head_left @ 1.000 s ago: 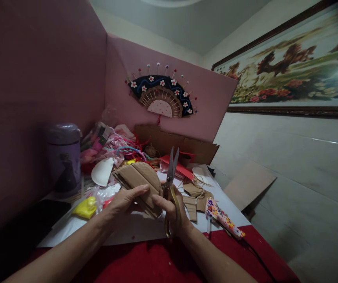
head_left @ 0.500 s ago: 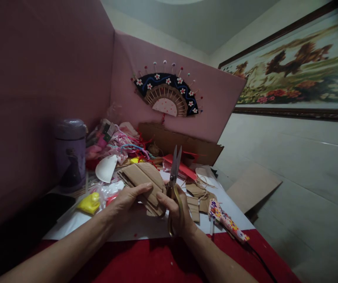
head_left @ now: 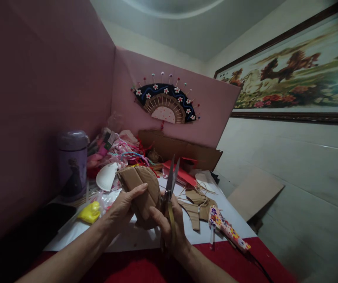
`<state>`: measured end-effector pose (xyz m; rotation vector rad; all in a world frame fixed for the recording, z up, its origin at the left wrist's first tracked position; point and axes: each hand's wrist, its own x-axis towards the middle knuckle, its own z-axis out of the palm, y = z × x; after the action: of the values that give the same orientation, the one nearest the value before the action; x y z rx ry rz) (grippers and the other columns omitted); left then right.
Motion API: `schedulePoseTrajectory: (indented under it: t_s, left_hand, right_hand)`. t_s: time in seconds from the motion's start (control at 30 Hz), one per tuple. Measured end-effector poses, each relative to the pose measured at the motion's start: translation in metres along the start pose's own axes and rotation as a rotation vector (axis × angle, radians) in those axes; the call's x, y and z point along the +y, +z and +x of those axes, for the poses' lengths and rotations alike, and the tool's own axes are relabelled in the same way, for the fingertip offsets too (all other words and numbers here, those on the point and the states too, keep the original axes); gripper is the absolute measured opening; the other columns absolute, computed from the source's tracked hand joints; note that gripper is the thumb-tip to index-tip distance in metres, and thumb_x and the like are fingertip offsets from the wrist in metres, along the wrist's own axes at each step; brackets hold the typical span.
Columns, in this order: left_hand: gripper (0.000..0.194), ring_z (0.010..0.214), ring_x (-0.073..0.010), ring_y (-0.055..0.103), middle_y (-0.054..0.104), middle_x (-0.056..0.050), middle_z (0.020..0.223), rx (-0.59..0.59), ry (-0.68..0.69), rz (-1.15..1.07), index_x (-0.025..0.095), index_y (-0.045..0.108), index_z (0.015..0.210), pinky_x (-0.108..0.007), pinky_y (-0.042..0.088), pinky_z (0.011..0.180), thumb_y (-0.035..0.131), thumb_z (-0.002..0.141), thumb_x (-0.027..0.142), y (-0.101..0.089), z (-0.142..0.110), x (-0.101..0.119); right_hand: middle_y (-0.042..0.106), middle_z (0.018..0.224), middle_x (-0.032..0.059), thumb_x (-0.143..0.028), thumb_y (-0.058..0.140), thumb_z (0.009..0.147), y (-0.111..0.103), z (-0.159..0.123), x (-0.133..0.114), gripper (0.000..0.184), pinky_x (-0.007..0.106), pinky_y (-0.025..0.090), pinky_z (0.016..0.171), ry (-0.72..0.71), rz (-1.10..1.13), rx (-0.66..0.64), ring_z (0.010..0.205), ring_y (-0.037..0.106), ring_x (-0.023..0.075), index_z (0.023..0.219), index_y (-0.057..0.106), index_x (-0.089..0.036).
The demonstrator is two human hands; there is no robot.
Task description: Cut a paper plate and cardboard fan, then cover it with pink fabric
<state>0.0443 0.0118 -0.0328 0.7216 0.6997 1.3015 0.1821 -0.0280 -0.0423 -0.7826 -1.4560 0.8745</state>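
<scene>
My left hand (head_left: 126,202) grips a brown corrugated cardboard piece (head_left: 137,182), thumb on top and fingers underneath. One end of the piece is rounded, and its surface shows creased, layered parts. In my right hand (head_left: 171,228) are scissors (head_left: 171,181) with brass-coloured handles, their blades pointing up and away, slightly apart and clear of the cardboard. The right thumb reaches to the cardboard's lower right edge. Cardboard offcuts (head_left: 195,216) lie on the white sheet (head_left: 121,241) to the right of that hand. Fingers beneath the cardboard are hidden.
A flower-patterned glue gun (head_left: 229,228) with a cord lies at the right. Purple flask (head_left: 73,165), yellow bundle (head_left: 89,212) and white half-round piece (head_left: 106,177) stand or lie at the left. Behind are a heap of pink and red cords (head_left: 127,147) and a decorated fan (head_left: 164,102) on the pink board.
The cardboard has turned slightly in my hands. My right hand and the scissors have shifted a little left and down, uncovering more of the offcuts. The view has tilted up slightly.
</scene>
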Motion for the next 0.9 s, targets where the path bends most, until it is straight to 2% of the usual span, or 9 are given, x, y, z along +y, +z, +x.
schedulePoseTrajectory:
  t_s: [0.07, 0.13, 0.2, 0.3, 0.47, 0.7, 0.8, 0.9]
  left_hand:
    - [0.029, 0.069, -0.0212, 0.069, 0.075, -0.008, 0.082, -0.034, 0.002, 0.017, 0.012, 0.068, 0.096, -0.03, 0.056, 0.065, 0.072, 0.069, 0.022, -0.002, -0.001, 0.008]
    - [0.028, 0.063, -0.0219, 0.069, 0.075, -0.008, 0.075, -0.056, -0.007, 0.035, 0.012, 0.068, 0.092, -0.031, 0.056, 0.061, 0.074, 0.067, 0.022, -0.004, -0.003, 0.018]
    - [0.025, 0.059, -0.0206, 0.068, 0.074, -0.007, 0.069, -0.061, 0.007, 0.041, 0.012, 0.068, 0.087, -0.028, 0.055, 0.056, 0.076, 0.064, 0.02, -0.005, -0.004, 0.028]
    - [0.025, 0.059, -0.018, 0.068, 0.074, -0.006, 0.07, -0.067, 0.049, 0.058, 0.012, 0.068, 0.085, -0.024, 0.054, 0.056, 0.076, 0.063, 0.02, -0.009, -0.004, 0.037]
    - [0.024, 0.06, -0.0176, 0.067, 0.074, -0.004, 0.07, -0.081, 0.066, 0.114, 0.012, 0.069, 0.082, -0.025, 0.054, 0.057, 0.077, 0.062, 0.021, -0.014, 0.0, 0.038]
    - [0.035, 0.064, -0.0171, 0.066, 0.074, -0.003, 0.074, -0.073, 0.124, 0.191, 0.013, 0.07, 0.094, -0.026, 0.053, 0.062, 0.078, 0.061, 0.024, -0.013, -0.001, 0.039]
    - [0.041, 0.067, -0.0172, 0.066, 0.074, -0.003, 0.077, -0.076, 0.149, 0.218, 0.015, 0.069, 0.1, -0.026, 0.053, 0.064, 0.079, 0.061, 0.025, -0.012, -0.002, 0.041]
    - [0.037, 0.065, -0.0177, 0.066, 0.074, -0.004, 0.077, -0.057, 0.154, 0.233, 0.014, 0.07, 0.093, -0.026, 0.053, 0.062, 0.08, 0.06, 0.025, -0.011, -0.002, 0.042]
  right_hand:
    - [0.053, 0.064, -0.0029, -0.047, 0.065, 0.075, 0.0, 0.001, 0.003, 0.038, 0.024, 0.04, 0.051, 0.047, 0.075, -0.043, 0.054, 0.047, 0.0122, 0.098, 0.054, -0.02]
    - [0.049, 0.061, -0.004, -0.06, 0.062, 0.071, -0.002, 0.003, 0.005, 0.054, 0.021, 0.034, 0.044, 0.119, 0.167, -0.066, 0.048, 0.041, 0.0094, 0.103, 0.052, -0.018]
    - [0.051, 0.064, -0.0028, -0.069, 0.062, 0.064, -0.004, 0.004, 0.006, 0.068, 0.019, 0.033, 0.043, 0.197, 0.212, -0.079, 0.048, 0.041, 0.008, 0.106, 0.051, -0.017]
    - [0.052, 0.066, -0.0019, -0.076, 0.062, 0.057, -0.009, 0.006, 0.007, 0.078, 0.018, 0.034, 0.042, 0.258, 0.183, -0.168, 0.049, 0.043, 0.0073, 0.106, 0.051, -0.016]
    - [0.047, 0.065, -0.004, -0.077, 0.057, 0.061, -0.017, 0.008, 0.017, 0.073, 0.017, 0.035, 0.041, 0.246, 0.089, -0.309, 0.046, 0.039, 0.0058, 0.104, 0.05, -0.017]
    - [0.045, 0.064, -0.0042, -0.07, 0.061, 0.065, -0.019, 0.01, 0.011, 0.062, 0.018, 0.03, 0.045, 0.14, -0.144, -0.297, 0.053, 0.037, 0.008, 0.095, 0.051, -0.017]
    - [0.045, 0.064, -0.0041, -0.074, 0.057, 0.065, -0.02, 0.011, 0.007, 0.064, 0.019, 0.031, 0.047, 0.116, -0.179, -0.308, 0.054, 0.037, 0.0086, 0.095, 0.051, -0.017]
    - [0.045, 0.065, -0.0035, -0.079, 0.052, 0.063, -0.021, 0.012, 0.006, 0.069, 0.02, 0.032, 0.048, 0.113, -0.22, -0.307, 0.055, 0.038, 0.0093, 0.094, 0.052, -0.017]
